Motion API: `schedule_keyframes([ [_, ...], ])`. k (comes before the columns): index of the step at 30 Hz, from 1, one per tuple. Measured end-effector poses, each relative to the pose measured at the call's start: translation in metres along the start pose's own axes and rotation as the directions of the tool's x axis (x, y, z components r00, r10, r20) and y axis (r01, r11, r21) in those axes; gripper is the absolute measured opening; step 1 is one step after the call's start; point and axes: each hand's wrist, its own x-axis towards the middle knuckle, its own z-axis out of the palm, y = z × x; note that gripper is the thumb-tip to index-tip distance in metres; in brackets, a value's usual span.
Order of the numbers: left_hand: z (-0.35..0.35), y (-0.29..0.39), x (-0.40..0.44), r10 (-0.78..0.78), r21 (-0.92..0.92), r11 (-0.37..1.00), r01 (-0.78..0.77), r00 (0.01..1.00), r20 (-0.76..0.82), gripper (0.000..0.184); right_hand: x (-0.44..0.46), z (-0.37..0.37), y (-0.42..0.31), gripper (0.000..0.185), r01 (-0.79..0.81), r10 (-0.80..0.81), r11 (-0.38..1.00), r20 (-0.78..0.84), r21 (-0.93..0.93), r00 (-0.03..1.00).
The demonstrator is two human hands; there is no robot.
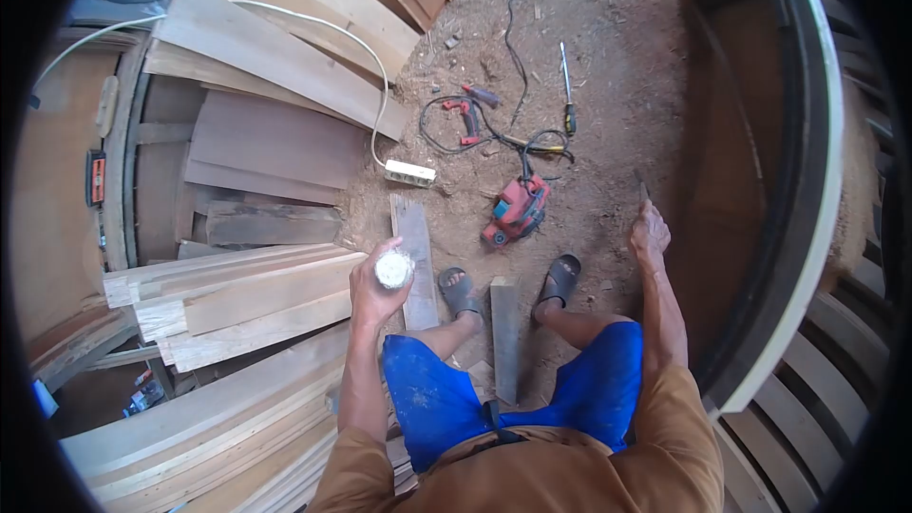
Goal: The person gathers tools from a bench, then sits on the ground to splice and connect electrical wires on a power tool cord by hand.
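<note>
My left hand [369, 291] is wrapped around a small round container [394, 269] seen from above, its top white and bright. I cannot make out whether the white is a filling or a lid. Over on the right, my right hand [650, 231] is closed around a thin tool with a flat dark blade [642, 184] pointing away from me; its handle is hidden in the fist. Beside that hand stands a long wooden frame or box with a pale edge [825, 171], its inner face dark brown.
A red electric planer [516, 211] lies ahead on the dusty ground, near a red-and-black power tool [465, 121], a screwdriver [569, 95] and cables. A white power strip [409, 172] lies beside stacked boards [256, 299] on the left. A short plank [504, 337] rests between my feet.
</note>
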Motion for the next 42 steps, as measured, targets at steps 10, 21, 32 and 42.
schedule_keyframes([
  [10,0.123,-0.101,0.100,0.488,0.108,0.857,-0.504,0.861,0.144,0.053,-0.025,0.139,-0.145,0.023,-0.071,-0.024,0.896,0.208,0.438,0.978],
  [21,0.216,-0.123,0.151,0.786,0.041,0.585,-0.810,0.579,0.216,0.044,0.005,0.211,-0.288,0.030,-0.826,-0.787,-0.171,0.430,0.537,0.443],
  [32,0.247,-0.186,0.183,0.339,-0.433,0.875,-0.218,0.914,0.223,0.034,-0.013,0.230,-0.281,0.029,-0.574,-0.696,-0.012,0.405,0.819,0.592],
  [42,0.228,-0.280,0.109,-0.193,0.340,0.900,0.273,0.949,-0.251,0.118,0.017,0.213,-0.256,0.012,-0.274,-0.441,0.074,0.278,0.959,0.854],
])
